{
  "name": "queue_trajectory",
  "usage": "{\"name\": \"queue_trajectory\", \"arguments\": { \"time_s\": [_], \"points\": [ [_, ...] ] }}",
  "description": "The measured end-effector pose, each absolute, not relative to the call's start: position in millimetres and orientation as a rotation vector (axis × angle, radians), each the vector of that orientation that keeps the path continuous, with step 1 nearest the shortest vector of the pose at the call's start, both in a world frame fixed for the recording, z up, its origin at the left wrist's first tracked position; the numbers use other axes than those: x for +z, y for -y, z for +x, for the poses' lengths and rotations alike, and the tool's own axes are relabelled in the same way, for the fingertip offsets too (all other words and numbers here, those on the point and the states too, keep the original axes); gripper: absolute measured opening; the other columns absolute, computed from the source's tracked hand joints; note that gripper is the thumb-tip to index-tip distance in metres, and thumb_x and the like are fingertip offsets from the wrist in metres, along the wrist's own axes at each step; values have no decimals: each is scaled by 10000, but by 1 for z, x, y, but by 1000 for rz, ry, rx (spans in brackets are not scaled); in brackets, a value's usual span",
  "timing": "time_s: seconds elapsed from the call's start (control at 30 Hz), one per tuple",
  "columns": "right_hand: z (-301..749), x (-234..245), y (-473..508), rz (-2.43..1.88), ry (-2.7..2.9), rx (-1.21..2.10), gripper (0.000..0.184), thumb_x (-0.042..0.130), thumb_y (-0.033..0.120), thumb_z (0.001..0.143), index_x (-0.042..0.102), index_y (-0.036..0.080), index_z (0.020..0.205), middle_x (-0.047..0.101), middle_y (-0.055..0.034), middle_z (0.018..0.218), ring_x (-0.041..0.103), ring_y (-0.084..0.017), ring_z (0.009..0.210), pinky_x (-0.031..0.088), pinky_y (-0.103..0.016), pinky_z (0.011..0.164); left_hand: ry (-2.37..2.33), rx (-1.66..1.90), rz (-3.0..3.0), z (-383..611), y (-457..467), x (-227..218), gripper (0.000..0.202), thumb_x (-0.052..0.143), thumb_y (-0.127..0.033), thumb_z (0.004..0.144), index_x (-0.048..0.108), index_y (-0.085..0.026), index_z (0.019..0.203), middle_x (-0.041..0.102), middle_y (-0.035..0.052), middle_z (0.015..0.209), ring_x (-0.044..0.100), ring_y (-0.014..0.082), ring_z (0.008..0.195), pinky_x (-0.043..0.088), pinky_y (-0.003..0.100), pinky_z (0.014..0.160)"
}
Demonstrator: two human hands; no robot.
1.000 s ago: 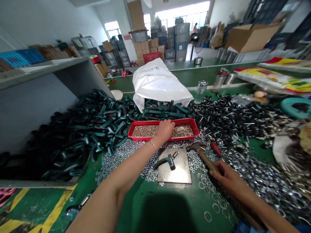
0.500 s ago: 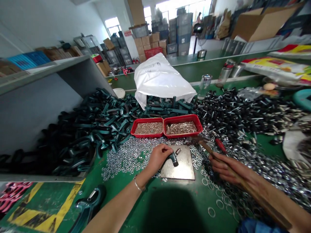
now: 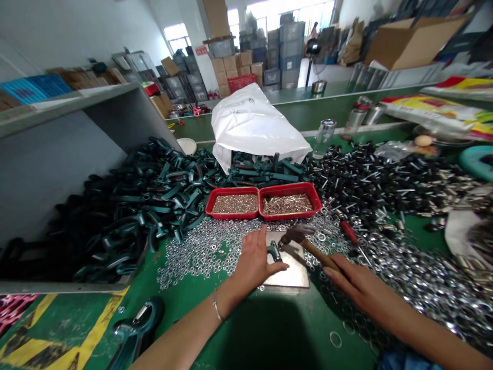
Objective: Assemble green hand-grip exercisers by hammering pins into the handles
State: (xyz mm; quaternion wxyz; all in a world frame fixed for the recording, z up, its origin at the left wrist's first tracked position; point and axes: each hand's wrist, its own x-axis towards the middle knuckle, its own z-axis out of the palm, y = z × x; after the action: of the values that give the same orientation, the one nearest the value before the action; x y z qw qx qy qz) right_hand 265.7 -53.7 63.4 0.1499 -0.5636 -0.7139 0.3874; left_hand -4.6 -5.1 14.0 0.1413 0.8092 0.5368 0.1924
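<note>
Two bare hands of ours work at a scuffed steel plate (image 3: pixel 293 270); our left hand (image 3: pixel 254 264) lies open, fingers spread apart, with a dark green metal clamp body (image 3: pixel 274 252) between thumb and forefinger; our right hand (image 3: pixel 356 288) lies along a wood-handled claw hammer (image 3: pixel 308 245), though we cannot tell whether its fingers clamp it; two red plastic trays (image 3: pixel 231 188) sit beyond our left fingertips.

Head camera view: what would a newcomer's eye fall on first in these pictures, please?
A large heap of dark green plastic handles fills the left side, and loose steel washers spread in front of it. Two red trays of small metal parts sit centrally, below a white sack. The left hand is at a steel plate, the right hand at a wooden-handled hammer.
</note>
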Motion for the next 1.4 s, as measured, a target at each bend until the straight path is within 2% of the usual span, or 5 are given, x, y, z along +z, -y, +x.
{"name": "queue_trajectory", "arguments": {
  "time_s": [0.17, 0.53, 0.73, 0.93, 1.4],
  "points": [
    [237, 71, 47, -1687, 2151, 912, 339, 338, 505, 990, 534, 229, 996, 677, -69, 825, 647, -246, 728, 452, -332, 650, -1523, 553, 2120, -3, 20, 11, 1074, 772, -376, 763, 70, -143, 1541, 565, 156, 1197, 506, 323, 1140, 358, 520, 1043],
    [248, 40, 34, -1588, 1897, 680, 430, 519, 550, 891, 674, 208, 1101, 646, -137, 1171, 556, -331, 1140, 370, -514, 1052, -1542, 809, 1978, 7, 41, 22, 968, 730, -440, 795, 162, -157, 1526, 565, 140, 1167, 537, 301, 1077, 423, 526, 1006],
    [203, 46, 38, -1382, 1322, 1558, 428, 536, 568, 895, 715, 237, 1098, 709, -70, 1117, 662, -274, 979, 531, -389, 879, -1246, 941, 2261, 28, 62, 31, 1074, 702, -578, 778, 81, -158, 1547, 538, 184, 1269, 531, 325, 1148, 458, 518, 999],
    [208, 8, 39, -1469, 1155, 1329, 473, 591, 613, 835, 738, 224, 1060, 739, -83, 981, 676, -266, 940, 549, -298, 757, -1433, 693, 2467, -22, -76, 70, 335, 426, -309, 999, 580, -208, 1280, 612, 106, 1186, 553, 231, 1118, 459, 405, 986],
    [201, 2, 43, -1402, 991, 1490, 395, 565, 591, 874, 709, 225, 913, 688, -39, 938, 644, -216, 882, 528, -272, 751, -1480, -399, 2697, -33, -279, 80, 306, 671, -121, 745, 686, -178, 1045, 645, 133, 1090, 620, 274, 998, 437, 345, 893]
  ]
}}
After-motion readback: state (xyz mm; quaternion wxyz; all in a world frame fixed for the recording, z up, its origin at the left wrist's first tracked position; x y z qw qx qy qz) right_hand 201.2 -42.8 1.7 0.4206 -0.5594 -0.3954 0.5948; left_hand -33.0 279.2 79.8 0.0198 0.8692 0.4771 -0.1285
